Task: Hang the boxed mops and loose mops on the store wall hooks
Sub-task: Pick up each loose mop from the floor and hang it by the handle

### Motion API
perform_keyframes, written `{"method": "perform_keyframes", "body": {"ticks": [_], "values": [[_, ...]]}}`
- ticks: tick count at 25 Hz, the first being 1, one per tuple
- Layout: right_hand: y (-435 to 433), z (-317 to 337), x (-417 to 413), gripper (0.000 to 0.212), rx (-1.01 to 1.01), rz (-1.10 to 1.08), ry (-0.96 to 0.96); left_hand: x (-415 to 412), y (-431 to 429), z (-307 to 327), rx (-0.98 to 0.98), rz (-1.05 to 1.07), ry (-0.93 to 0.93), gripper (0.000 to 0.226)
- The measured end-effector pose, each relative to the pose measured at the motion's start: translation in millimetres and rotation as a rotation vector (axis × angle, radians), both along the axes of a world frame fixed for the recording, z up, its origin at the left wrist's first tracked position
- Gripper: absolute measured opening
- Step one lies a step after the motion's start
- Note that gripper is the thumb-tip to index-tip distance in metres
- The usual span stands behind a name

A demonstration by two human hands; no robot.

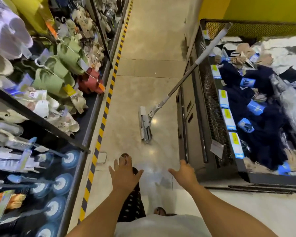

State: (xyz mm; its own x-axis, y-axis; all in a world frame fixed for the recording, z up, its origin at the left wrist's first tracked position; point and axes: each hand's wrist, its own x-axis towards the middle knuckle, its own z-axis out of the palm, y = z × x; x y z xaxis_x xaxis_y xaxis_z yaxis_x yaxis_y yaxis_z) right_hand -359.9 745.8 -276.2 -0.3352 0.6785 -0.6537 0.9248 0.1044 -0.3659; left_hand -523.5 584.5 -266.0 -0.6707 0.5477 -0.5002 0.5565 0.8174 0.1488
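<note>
A loose flat mop (pixel 146 124) stands on the aisle floor, its grey-white head down. Its long handle (pixel 200 59) leans up to the right against the mesh bin's corner. My left hand (pixel 125 175) is stretched forward, fingers spread, holding nothing. My right hand (pixel 184 173) also reaches forward with its fingers apart and is empty. Both hands are well short of the mop head. On the left display hang several round blue-white mop heads (pixel 70 159) and a boxed item (pixel 12 161).
A shelf unit (pixel 41 117) with slippers and plush goods lines the left, edged by yellow-black floor tape (pixel 108 100). A black mesh bin (pixel 210 93) of dark textiles fills the right. My feet and patterned trousers (pixel 132 202) are below the hands.
</note>
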Motion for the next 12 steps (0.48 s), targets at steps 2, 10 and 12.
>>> {"method": "perform_keyframes", "body": {"ticks": [2,10,12], "values": [[27,-1,-31,0.069,0.031,-0.025,-0.001,-37,28,-6,0.021,-0.007,-0.017,0.085],[132,14,-213,0.075,0.075,-0.132,0.027,-235,168,4,0.023,-0.243,0.038,0.086],[141,20,-247,0.074,0.066,-0.173,0.078,-267,195,8,0.001,-0.309,0.038,0.085]]}}
